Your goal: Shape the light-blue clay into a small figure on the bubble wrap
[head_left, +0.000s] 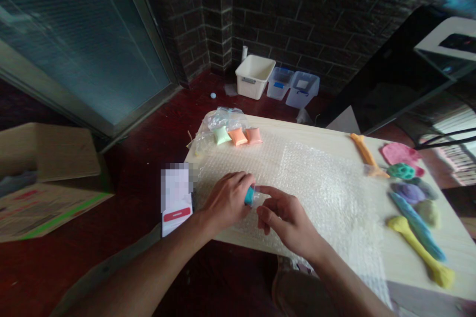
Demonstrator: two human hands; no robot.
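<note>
Ahead: three pillow-shaped green, orange and pink packets [238, 136] beside crumpled clear plastic bag [223, 118]; at right, yellow bone-shaped lump [420, 250]. Blue packet in clear film [249, 196] in left hand [231, 197], fingers clamped on it, partly hiding it. Right hand [285, 215] beside it, fingers parted; contact unclear. Below: translucent bubble wrap [320, 183] over pale wooden table [316, 137]; dark brick wall [290, 20] behind.

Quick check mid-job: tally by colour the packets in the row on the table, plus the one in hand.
Pale green packet: 1
Orange packet: 1
Pink packet: 1
Blue packet, in the left hand: 1
Total: 4
</note>
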